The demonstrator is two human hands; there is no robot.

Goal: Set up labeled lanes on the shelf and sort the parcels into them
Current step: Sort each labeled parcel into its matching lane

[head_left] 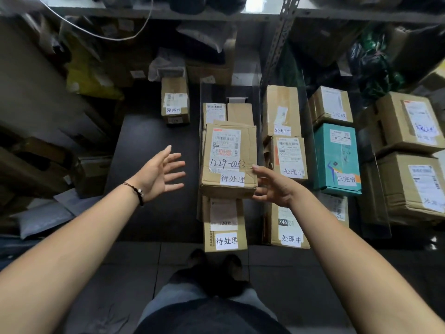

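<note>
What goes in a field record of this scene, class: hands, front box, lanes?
left hand: open, touching nothing
right hand: open, at top box right edge, contact unclear
top box: labelled 待处理, lying over lower box with same label
next lane: 处理中 boxes
teal box: 已完成

Two hands, one teal box, three boxes labelled 处理中 and two boxes labelled 待处理.

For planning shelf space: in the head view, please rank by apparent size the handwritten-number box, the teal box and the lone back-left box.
1. Handwritten-number box, stacked higher, so nearer the camera.
2. Teal box, slightly smaller.
3. Back-left box, smallest, but farthest away.
</note>
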